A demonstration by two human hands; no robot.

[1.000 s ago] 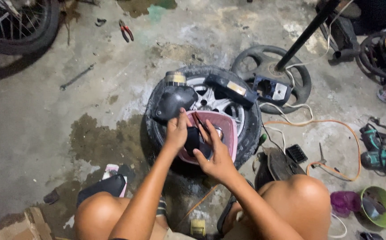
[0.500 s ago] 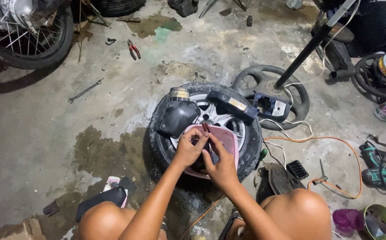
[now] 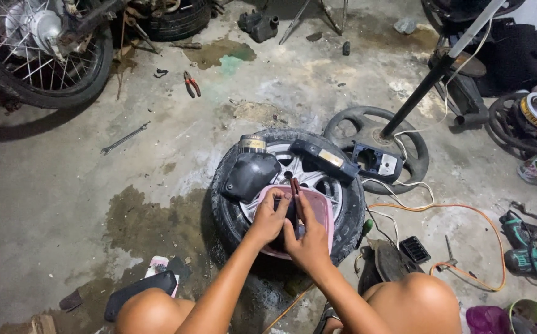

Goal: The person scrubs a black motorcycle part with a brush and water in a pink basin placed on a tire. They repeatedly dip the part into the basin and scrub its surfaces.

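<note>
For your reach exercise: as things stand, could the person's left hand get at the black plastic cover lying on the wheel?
Probably yes. The left hand is beside the black plastic cover on the wheel, with nothing between them, though it is busy with a small dark part.

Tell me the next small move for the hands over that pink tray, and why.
Probably keep the left hand pinching the small dark part steady while the right hand works the red-handled tool into it. Both hands already meet on the part above the pink tray, which rests on the tyre, so anything dropped should land there.
</note>
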